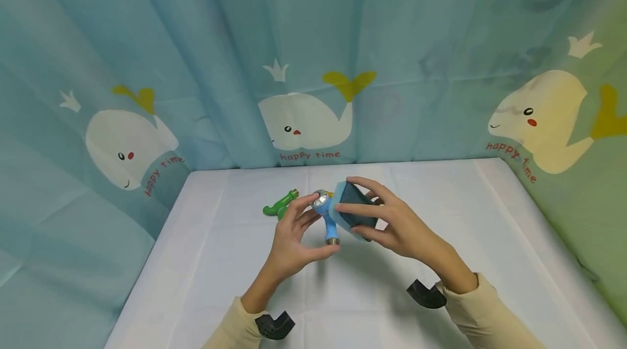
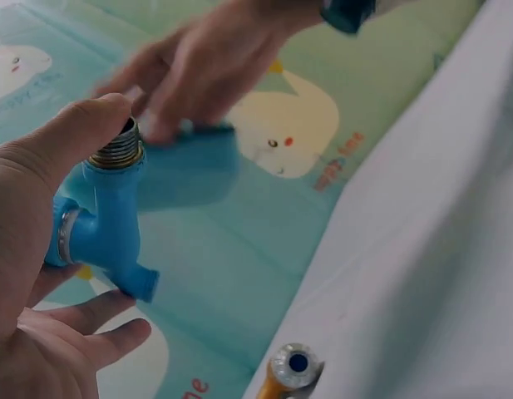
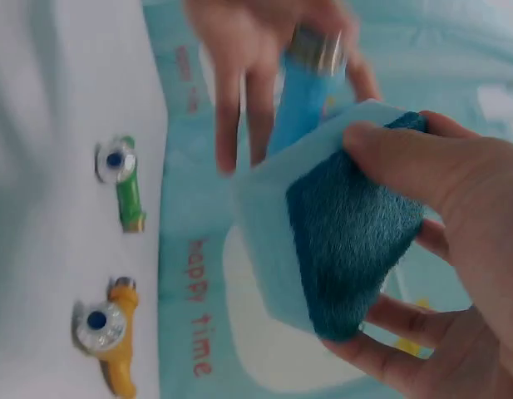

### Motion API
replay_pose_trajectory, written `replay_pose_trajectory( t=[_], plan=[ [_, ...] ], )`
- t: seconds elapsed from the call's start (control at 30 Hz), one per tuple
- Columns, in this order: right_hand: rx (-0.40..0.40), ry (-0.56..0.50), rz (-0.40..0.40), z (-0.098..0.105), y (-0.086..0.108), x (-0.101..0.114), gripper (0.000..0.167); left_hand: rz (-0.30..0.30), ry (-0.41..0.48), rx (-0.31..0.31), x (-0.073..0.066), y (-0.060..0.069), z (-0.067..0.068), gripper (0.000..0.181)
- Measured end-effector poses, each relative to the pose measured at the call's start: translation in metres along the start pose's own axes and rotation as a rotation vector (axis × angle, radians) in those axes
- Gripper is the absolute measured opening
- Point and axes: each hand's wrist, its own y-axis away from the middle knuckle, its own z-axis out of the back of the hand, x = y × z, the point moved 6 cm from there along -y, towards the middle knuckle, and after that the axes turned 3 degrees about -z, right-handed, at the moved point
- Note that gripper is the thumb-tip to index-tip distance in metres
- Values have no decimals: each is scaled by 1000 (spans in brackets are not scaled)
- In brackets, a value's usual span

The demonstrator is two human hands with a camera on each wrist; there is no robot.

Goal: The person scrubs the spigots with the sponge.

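My left hand (image 1: 286, 248) holds a blue tap (image 1: 330, 226) above the table. The thumb presses on the tap's threaded metal end, while the fingers lie at its silver knob and spout, as the blue tap (image 2: 115, 208) shows in the left wrist view. A light blue sponge (image 1: 355, 204) with a dark blue fuzzy face is gripped by my right hand (image 1: 404, 226), between thumb and fingers. In the head view, the sponge is against or just beside the blue tap; contact cannot be told. In the right wrist view the sponge (image 3: 347, 233) partly covers the tap.
A green tap (image 1: 276, 208) lies on the white table (image 1: 225, 262) behind my left hand. A yellow tap (image 3: 119, 349) lies near it, mostly hidden in the head view. Curtains (image 1: 313, 22) with whale prints stand around the table's back and sides.
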Motion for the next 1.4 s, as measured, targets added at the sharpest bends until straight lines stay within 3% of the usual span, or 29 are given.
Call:
replay_pose_trajectory(
  t=[0.13, 0.23, 0.33, 0.5, 0.63, 0.77, 0.9, 1.17, 1.4],
  plan=[
    [-14, 47, 46, -1, -4, 7, 60, -4, 6, -4, -1, -2, 0, 95],
    [-49, 102, 30, 1, -5, 5, 60, 5, 27, -11, -2, -1, 1, 95],
    [-85, 81, 34, 3, -4, 6, 61, 16, 44, -10, -2, -1, 1, 95],
    [-58, 95, 76, -2, -3, 11, 62, 21, 71, -4, -1, -1, -1, 94],
    [-88, 181, 35, -1, -2, 3, 63, 18, 96, -15, -2, 1, 0, 95],
    [-124, 109, 27, 3, 1, 2, 61, 16, 112, -7, -4, 0, -2, 95],
    [-76, 40, 43, -2, -2, 6, 58, 15, 105, -12, -4, 0, -2, 94],
    [-123, -115, -58, -3, -6, -2, 62, -6, 87, -3, -5, 4, 0, 96],
    [-50, -205, -122, -13, -12, -6, 58, -33, 62, -30, -6, 6, 2, 98]
  ],
)
